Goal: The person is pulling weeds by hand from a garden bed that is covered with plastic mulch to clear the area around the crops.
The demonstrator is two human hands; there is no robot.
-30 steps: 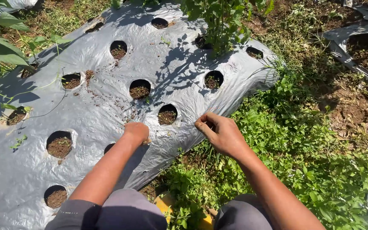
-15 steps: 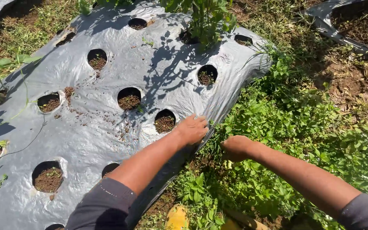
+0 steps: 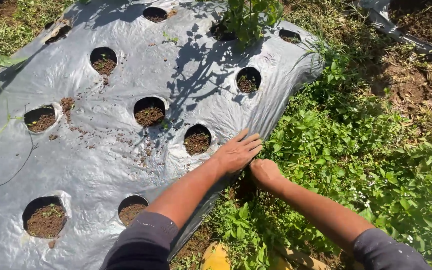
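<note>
A wide sheet of silver-grey plastic mulch film (image 3: pixel 101 165) covers the raised bed from nine o'clock across to the centre, punched with round planting holes that show brown soil. One hole sits low at seven o'clock (image 3: pixel 44 216), another just right of it (image 3: pixel 132 210), and crumbs of loose soil (image 3: pixel 126 142) are scattered over the film between the upper holes. Near the centre is the round planting hole (image 3: pixel 197 139) closest to the hands. Just to its four o'clock the left hand (image 3: pixel 237 151) lies flat, fingers spread and released, palm pressing on the film's lower edge. Touching close at its five o'clock, the right hand (image 3: pixel 265 172) is clenched down among the stems at the film's border; what it grips I cannot tell. From there out to three o'clock spreads a thick patch of leafy green weeds (image 3: pixel 356 150). At one o'clock lies bare brown earth (image 3: pixel 406 80), and a leafy green plant (image 3: pixel 248 17) stands at twelve
</note>
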